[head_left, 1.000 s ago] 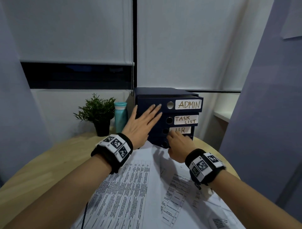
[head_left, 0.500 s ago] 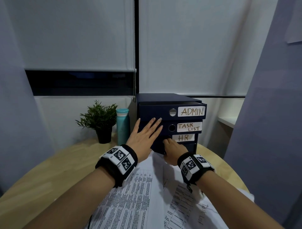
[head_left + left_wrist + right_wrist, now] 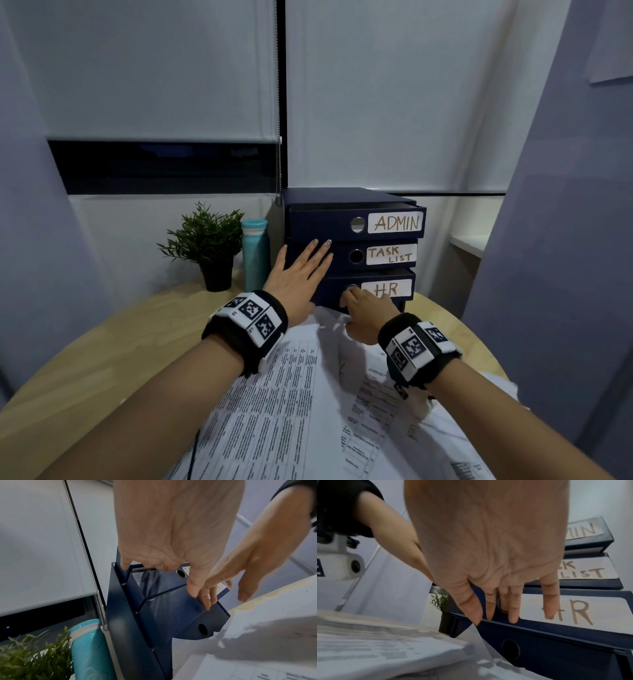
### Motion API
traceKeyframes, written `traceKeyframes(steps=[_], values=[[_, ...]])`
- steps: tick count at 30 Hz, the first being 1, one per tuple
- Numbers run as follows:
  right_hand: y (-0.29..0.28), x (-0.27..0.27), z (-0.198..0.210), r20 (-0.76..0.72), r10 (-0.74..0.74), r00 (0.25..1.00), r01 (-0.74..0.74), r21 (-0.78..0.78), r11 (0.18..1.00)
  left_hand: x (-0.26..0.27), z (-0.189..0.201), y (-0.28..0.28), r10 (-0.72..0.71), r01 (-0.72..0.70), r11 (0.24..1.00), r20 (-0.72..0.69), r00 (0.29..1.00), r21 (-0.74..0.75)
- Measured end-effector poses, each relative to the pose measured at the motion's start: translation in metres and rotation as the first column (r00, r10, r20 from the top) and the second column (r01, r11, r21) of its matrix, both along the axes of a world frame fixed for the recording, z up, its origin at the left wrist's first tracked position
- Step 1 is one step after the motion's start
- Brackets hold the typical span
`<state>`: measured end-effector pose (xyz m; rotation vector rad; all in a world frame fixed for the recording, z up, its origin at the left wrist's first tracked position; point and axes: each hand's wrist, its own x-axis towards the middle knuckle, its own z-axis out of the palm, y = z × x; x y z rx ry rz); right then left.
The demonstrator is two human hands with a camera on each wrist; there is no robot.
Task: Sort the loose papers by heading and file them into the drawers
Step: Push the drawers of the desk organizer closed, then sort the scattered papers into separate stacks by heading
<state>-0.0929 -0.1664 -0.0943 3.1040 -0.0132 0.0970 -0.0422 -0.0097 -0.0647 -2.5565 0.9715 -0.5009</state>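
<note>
Left hand: the left hand is laid flat, fingers straight and together, against the front of the dark blue cardboard drawer unit, across the drawer labelled TASK LIST; nothing is held, the unit is only braced.

Right hand: the right hand is set at the drawer labelled HR. In the right wrist view one finger is seen tucked into the round metal finger hole, with the others lying straight down the drawer front.

Drawers: the HR drawer is seen standing a little out from the unit; the top drawer labelled ADMIN is also slightly proud.

Step in hand: the HR drawer is judged to be under way of being drawn out while the unit is steadied. Filing is not yet begun.

Next move: a straight pull is called for, then an HR sheet has to be picked from the pile.

Papers: the loose white printed papers are spread unsorted just in front of the unit, beneath both wrists.

Surface: a round pale wooden table carries everything.

Room: a small green potted plant and a teal bottle are stood left of the unit; white roller blinds are drawn over a dark window.
</note>
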Motion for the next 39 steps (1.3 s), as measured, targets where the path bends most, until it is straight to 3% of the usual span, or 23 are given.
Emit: traceKeyframes(steps=[4, 9, 16, 19, 23, 26, 29, 34, 39], values=[[-0.001, -0.014, 0.002, -0.017, 0.003, 1.000, -0.004, -0.024, 1.000, -0.002, -0.005, 0.000, 0.023, -0.024, 1.000, -0.071, 0.997, -0.013], [-0.001, -0.022, 0.004, -0.062, 0.017, 0.998, -0.017, -0.007, 1.000, -0.002, -0.010, 0.007, 0.045, -0.055, 0.998, -0.257, 0.965, -0.031], [0.012, -0.040, 0.018, -0.193, 0.010, 0.981, -0.012, -0.010, 1.000, -0.017, -0.009, 0.031, 0.042, -0.152, 0.974, -0.529, 0.848, -0.166], [0.015, -0.051, 0.023, -0.286, -0.021, 0.958, 0.004, -0.058, 0.998, -0.027, -0.009, 0.053, 0.091, -0.269, 0.940, -0.604, 0.792, -0.211], [0.007, -0.062, 0.018, -0.412, -0.194, 0.891, 0.138, -0.162, 0.977, -0.030, -0.021, 0.087, 0.273, -0.441, 0.896, -0.732, 0.625, -0.042], [-0.003, -0.066, 0.003, -0.496, -0.250, 0.831, 0.184, -0.179, 0.967, -0.049, -0.024, 0.098, 0.397, -0.455, 0.879, -0.748, 0.531, 0.143], [0.000, -0.075, 0.004, -0.600, -0.223, 0.768, 0.135, -0.189, 0.973, -0.061, -0.019, 0.094, 0.466, -0.419, 0.864, -0.755, 0.462, 0.278], [0.010, -0.081, 0.010, -0.635, -0.134, 0.760, 0.047, -0.152, 0.987, -0.076, -0.025, 0.086, 0.509, -0.361, 0.854, -0.743, 0.435, 0.374], [0.015, -0.083, 0.019, -0.558, -0.083, 0.826, 0.122, 0.033, 0.992, -0.091, -0.015, 0.094, 0.361, -0.371, 0.906, -0.833, 0.421, 0.205]])
